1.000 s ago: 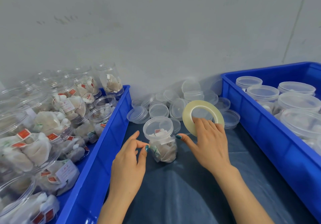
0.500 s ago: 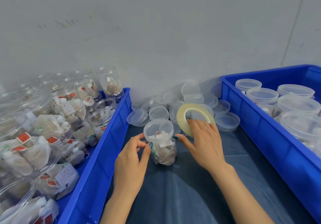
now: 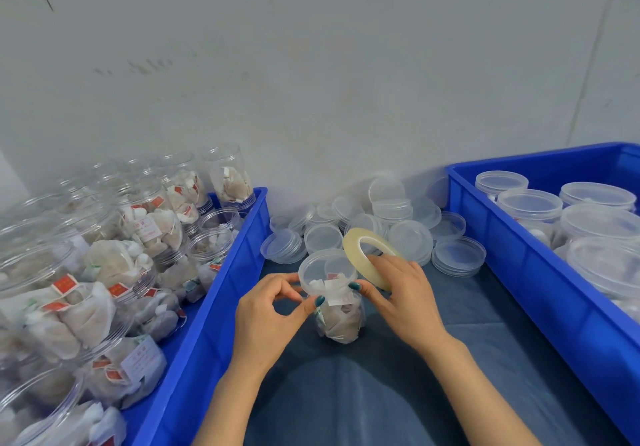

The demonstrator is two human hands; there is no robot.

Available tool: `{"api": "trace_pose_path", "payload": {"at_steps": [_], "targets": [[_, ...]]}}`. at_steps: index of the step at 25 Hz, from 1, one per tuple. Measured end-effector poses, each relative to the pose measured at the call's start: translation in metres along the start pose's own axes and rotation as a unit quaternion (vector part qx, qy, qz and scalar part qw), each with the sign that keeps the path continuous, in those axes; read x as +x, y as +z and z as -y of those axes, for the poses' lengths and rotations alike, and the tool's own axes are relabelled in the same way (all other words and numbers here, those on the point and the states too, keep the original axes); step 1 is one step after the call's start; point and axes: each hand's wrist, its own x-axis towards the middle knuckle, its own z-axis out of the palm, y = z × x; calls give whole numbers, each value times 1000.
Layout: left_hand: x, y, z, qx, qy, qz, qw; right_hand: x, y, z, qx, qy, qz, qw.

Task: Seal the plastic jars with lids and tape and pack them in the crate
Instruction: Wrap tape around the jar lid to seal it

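Plastic jar [image 3: 341, 317], stuffed with pale tea bags and already capped by its clear lid [image 3: 325, 267], stood on the dark blue cloth of the surface [image 3: 381, 393] at lower centre of the frame, between the two hands. A second earlier the left hand [image 3: 266, 321] had hung just left of it, fingertips pinched on nothing visible; now its grip had closed on the jar's neck, forefinger at the lid's rim and thumb just under it. Whether a tape end lay beneath them could not be told. The right hand [image 3: 405, 293] had moved in as well: its fingers curled over the tape roll [image 3: 360, 237], now tilted against the lid's far side, with the thumb touching the rim. By my reading, taping of the seam was beginning, and packing had yet to follow. Behind lay a heap of loose lids [image 3: 408, 237]. At left, a blue crate [image 3: 221, 300] held open jars [image 3: 138, 231] with red tags and white labels whose print was too small to read. At right, a second crate [image 3: 519, 272] held lidded jars [image 3: 530, 203], against a bare wall.
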Motion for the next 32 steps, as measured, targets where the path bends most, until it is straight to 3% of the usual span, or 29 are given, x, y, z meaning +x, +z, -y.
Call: {"api": "trace_pose_path", "payload": {"at_steps": [4, 9, 13, 20, 25, 28, 32], "targets": [[11, -1, 6, -45, -53, 41, 997, -2, 0, 1, 32, 15, -20, 999], [23, 7, 12, -92, -79, 169, 978, -5, -1, 0, 54, 43, -13, 998], [15, 19, 13, -163, -130, 199, 958, -8, -6, -1, 67, 44, -9, 997], [4, 32, 7, -173, -96, 215, 956, -11, -7, 1, 72, 61, -5, 996], [-1, 49, -7, -223, -96, 102, 965, -8, -19, -2, 32, 53, 32, 998], [3, 41, -8, -295, -160, 90, 938, -9, -29, -11, -38, 11, 75, 996], [3, 27, -2, -341, -221, 168, 898, -7, -39, -7, -79, 12, 5, 997]]}}
